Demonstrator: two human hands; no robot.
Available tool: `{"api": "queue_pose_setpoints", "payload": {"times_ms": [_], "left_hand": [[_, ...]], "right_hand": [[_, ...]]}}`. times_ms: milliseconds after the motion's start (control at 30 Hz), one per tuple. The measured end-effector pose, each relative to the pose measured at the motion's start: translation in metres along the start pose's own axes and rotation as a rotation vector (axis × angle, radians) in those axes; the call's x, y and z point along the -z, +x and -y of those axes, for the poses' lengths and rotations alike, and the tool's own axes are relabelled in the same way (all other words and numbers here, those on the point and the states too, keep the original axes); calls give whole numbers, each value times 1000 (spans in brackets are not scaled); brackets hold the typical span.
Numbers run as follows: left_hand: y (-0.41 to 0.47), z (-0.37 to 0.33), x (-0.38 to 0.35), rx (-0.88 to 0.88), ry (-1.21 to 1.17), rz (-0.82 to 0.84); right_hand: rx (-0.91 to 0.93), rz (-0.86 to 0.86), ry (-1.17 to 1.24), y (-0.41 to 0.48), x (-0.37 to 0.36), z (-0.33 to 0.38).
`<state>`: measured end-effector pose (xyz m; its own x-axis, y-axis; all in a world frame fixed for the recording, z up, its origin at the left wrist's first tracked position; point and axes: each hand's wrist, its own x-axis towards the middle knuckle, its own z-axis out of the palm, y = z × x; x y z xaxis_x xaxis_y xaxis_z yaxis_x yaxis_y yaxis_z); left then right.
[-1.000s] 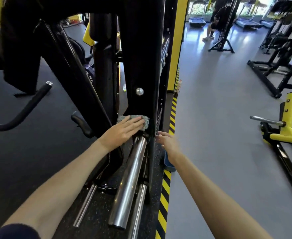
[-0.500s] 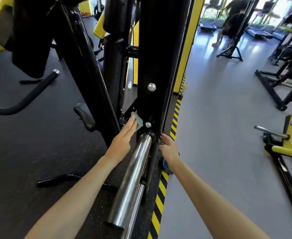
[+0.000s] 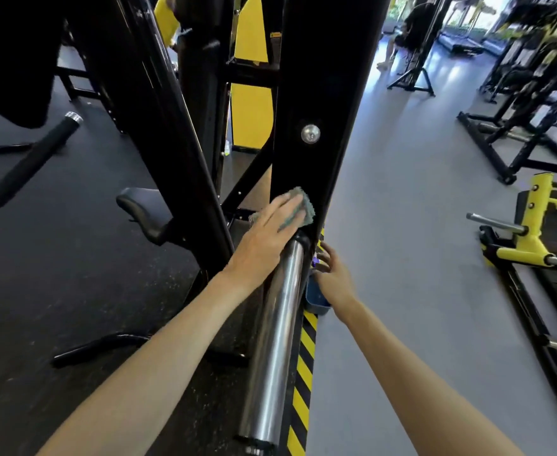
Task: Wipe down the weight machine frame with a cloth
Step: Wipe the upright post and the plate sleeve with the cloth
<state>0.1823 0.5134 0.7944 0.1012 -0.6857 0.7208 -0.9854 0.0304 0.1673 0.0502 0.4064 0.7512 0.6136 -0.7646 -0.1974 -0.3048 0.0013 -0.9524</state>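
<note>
Centrally, the fingers (image 3: 287, 205) of the left hand (image 3: 264, 238) lie straight and close together, pressing one grey-green cloth (image 3: 306, 207) flat against the black upright post (image 3: 319, 93) of the weight machine frame. The cloth sits low on the post, just above the point where one chrome bar (image 3: 273, 340) meets it. The cloth's frayed edge shows beyond the fingertips.

To the right and lower, the fingers (image 3: 325, 255) of the right hand (image 3: 334, 278) are loosely curled beside the post's bottom edge; whether they hold or touch anything cannot be told. One small blue container (image 3: 316, 299) sits just under that hand.

Higher on the post is one round silver bolt head (image 3: 310, 133). One small yellow label (image 3: 275, 35) near the top is too small to read, and no brand name is legible.

One strip of yellow-and-black hazard tape (image 3: 303, 373) runs along the floor beside the bar, with black rubber floor (image 3: 56, 274) to the left of it and grey floor (image 3: 402, 258) to the right. At left are one black padded handle (image 3: 40, 153) with a silver cap and one black seat pad (image 3: 145, 209). At right stands one yellow machine (image 3: 533, 225). One person (image 3: 415, 24) sits far back.
</note>
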Motion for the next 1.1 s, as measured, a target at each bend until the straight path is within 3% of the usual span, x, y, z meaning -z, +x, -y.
{"api": "queue_pose_setpoints", "payload": {"times_ms": [167,267,400,467,533,633,667,767,867,933,1100], "left_hand": [[19,19,9,-406,424,152],[19,35,16,-478,526,176],[2,9,13,-102,395,80],[4,-12,14,0,301,49],[6,-16,18,195,242,101],[-5,7,40,1063,-5,269],[-15,14,50,1242,-94,303],[-33,24,82,1383,-360,260],[-43,12,113,1451,-706,282],[-53,1,127,1496,-898,320],[-101,-21,138,1581,-1135,438]], "right_hand": [[-32,-32,12,-7,3,7],[-41,-13,-5,-7,-3,13],[-62,11,3,-10,0,19],[-98,19,-37,-15,8,21],[-138,15,-81,-25,17,22],[-197,10,-70,-43,22,25],[-204,10,-61,-50,22,27],[-203,39,-40,-65,19,37],[-305,74,91,-84,7,34],[-381,119,28,-102,-6,21],[-656,263,178,-147,-46,-27]]}}
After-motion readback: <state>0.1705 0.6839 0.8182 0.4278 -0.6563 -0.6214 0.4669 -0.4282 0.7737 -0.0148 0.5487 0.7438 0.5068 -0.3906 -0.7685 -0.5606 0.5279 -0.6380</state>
